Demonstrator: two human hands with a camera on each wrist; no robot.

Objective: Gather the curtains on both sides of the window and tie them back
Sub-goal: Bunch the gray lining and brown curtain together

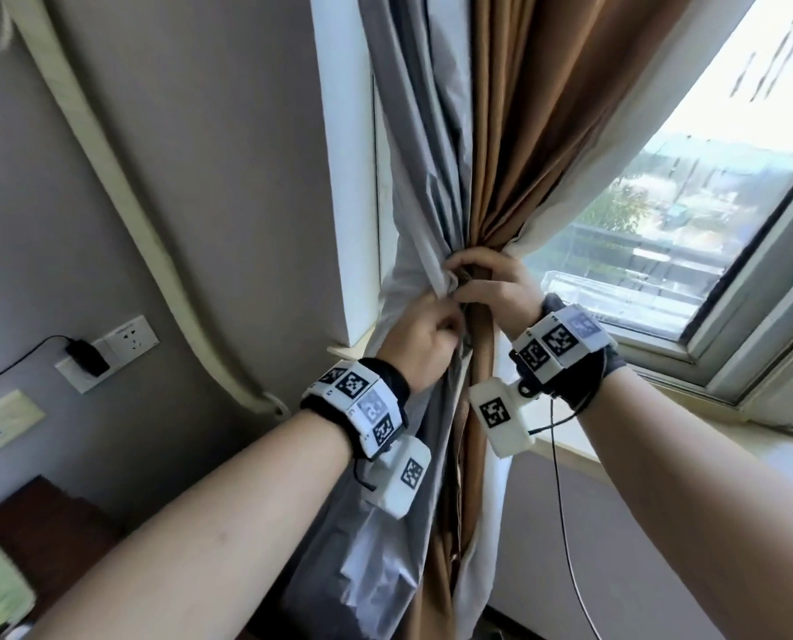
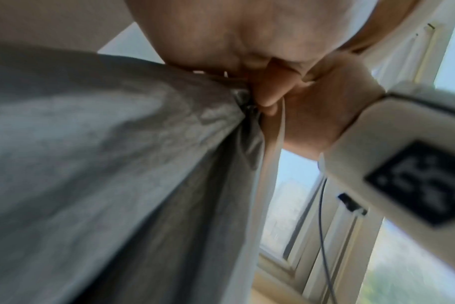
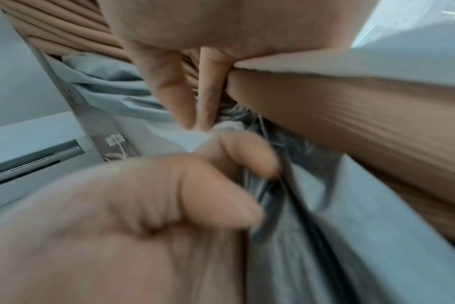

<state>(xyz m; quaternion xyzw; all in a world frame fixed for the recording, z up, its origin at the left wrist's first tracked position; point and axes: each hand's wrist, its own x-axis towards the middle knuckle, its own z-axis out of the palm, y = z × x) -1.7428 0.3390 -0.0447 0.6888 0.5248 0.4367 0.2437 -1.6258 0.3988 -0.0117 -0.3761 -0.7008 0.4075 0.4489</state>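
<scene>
We've got both forearms raised up and forward, meeting at the gathered waist of the curtain (image 1: pixel 473 187), which hangs bunched at the left side of the window (image 1: pixel 662 214). Our left hand (image 1: pixel 420 337) sits just below the pinch point, knuckles toward us, fingers curled tight into the grey lining (image 1: pixel 413 145) and clutching it. Our right hand (image 1: pixel 491 288) is right above and beside it, wrist bent inward, fingers wrapped over the brown folds and thumb underneath, clamped on the bundle. The two hands touch at the grip. In the right wrist view a thin dark cord (image 3: pixel 294 197) runs under the left hand's curled fingers (image 3: pixel 237 156); we can't tell if it's pinched. Below the grip the fabric falls loose; above, it fans out.
</scene>
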